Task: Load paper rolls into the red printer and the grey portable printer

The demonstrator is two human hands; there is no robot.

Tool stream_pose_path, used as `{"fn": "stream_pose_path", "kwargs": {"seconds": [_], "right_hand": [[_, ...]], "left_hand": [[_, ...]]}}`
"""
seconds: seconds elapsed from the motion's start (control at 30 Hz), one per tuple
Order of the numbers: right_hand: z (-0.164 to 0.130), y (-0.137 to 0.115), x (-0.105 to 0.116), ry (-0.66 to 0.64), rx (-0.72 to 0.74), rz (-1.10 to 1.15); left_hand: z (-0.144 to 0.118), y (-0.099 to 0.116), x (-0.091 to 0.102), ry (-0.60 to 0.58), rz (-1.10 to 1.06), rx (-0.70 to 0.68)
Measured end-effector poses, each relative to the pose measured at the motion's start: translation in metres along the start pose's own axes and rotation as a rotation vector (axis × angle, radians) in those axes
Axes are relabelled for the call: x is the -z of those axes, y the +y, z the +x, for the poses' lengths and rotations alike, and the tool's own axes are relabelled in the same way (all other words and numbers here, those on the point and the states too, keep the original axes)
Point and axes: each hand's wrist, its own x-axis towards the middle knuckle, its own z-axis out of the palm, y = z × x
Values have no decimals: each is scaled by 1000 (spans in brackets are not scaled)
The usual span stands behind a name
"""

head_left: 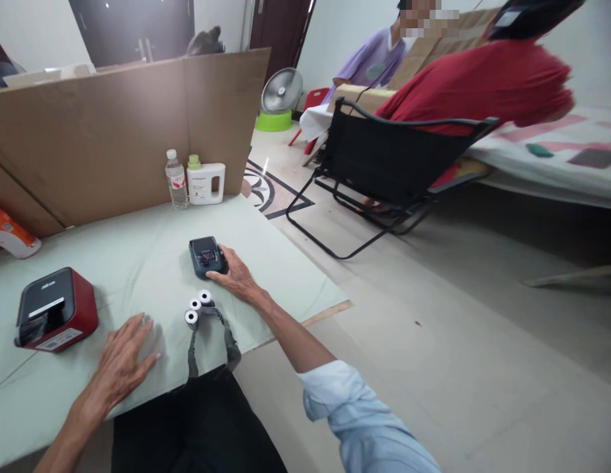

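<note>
On the pale green table cloth, my right hand grips a small dark portable printer by its right side, the thumb along the near edge. My left hand lies open on the cloth, fingers spread and holding nothing. Three small white paper rolls stand in a slanting row between my hands, near the table's front edge. Beside them, a dark grey strap hangs down over that edge towards my lap. Left of my left hand stands a red and black boxy machine, with a white label on its front.
A cardboard screen borders the table's far side. Before it stand a water bottle and a white jug with a green cap. An orange and white container lies far left. A black folding chair holds a person in red.
</note>
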Motion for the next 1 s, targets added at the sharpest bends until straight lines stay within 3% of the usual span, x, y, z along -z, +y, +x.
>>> {"fn": "stream_pose_path", "kwargs": {"seconds": [0.4, 0.67, 0.83, 1.0], "right_hand": [[-3, 2, -1, 10, 39, -22], [-5, 0, 1, 24, 66, -10], [-5, 1, 1, 19, 63, -22], [-4, 4, -1, 2, 45, -53]], "left_hand": [[71, 59, 18, 61, -430, -73], [83, 97, 28, 38, -402, 121], [83, 95, 27, 66, -399, 130], [111, 69, 18, 177, -474, 100]]}}
